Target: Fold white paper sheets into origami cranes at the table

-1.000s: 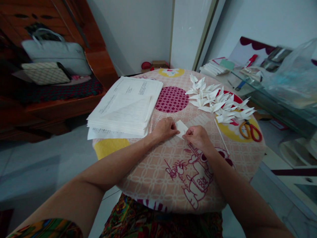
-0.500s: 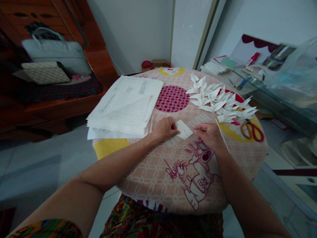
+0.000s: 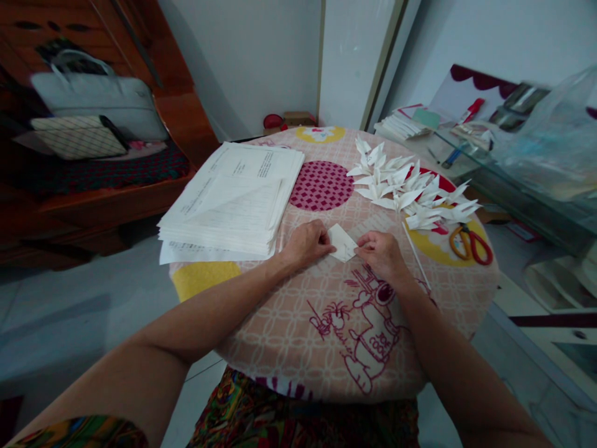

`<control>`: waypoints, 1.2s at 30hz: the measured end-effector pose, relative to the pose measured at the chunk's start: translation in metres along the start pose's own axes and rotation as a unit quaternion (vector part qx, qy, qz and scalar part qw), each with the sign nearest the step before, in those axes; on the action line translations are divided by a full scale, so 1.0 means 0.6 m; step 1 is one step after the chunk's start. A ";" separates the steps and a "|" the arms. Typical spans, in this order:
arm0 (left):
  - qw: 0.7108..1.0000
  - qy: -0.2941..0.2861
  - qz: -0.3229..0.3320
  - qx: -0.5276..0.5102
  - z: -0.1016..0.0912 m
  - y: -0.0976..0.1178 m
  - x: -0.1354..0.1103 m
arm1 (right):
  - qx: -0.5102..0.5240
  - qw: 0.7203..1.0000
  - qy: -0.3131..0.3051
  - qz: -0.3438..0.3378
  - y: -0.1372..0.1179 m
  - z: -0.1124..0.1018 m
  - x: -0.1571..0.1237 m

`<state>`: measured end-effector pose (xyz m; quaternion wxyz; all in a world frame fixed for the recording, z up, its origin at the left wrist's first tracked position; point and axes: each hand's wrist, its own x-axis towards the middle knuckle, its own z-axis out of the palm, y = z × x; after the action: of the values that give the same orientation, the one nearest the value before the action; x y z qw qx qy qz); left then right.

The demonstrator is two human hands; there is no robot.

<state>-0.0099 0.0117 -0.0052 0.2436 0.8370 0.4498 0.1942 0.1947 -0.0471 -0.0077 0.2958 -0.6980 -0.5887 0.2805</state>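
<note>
**Both hands on one small folded paper**

My left hand (image 3: 305, 244) is curled nearly closed, its fingertips pinning the left edge of a small white folded piece of paper (image 3: 342, 242). My right hand (image 3: 382, 255) is also curled, with thumb and fingers pinched on the paper's right corner. The paper lies flat between my hands on the round counter with its pink patterned cloth (image 3: 280, 323), just above the red cartoon drawing printed on the cloth.

Just right of my right hand, a thin white stick (image 3: 416, 258) lies on the cloth. Past it, near the right rim, are scissors with orange and red handles (image 3: 471, 244). Behind them a pile of white folded paper shapes with pointed wings (image 3: 410, 190) spreads across the far right of the counter. On the far left sits a thick stack of white printed sheets (image 3: 233, 199), one corner overhanging the edge.
</note>
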 end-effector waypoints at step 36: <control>0.989 -0.105 0.068 -0.083 -0.064 -0.079 0.014 | 0.040 0.970 -0.020 -0.240 -0.006 0.047 0.002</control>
<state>-0.0580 0.0503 -0.0008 0.3446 0.8581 0.3464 0.1577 0.1716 -0.0433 -0.0238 0.3704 -0.5182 -0.7331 0.2385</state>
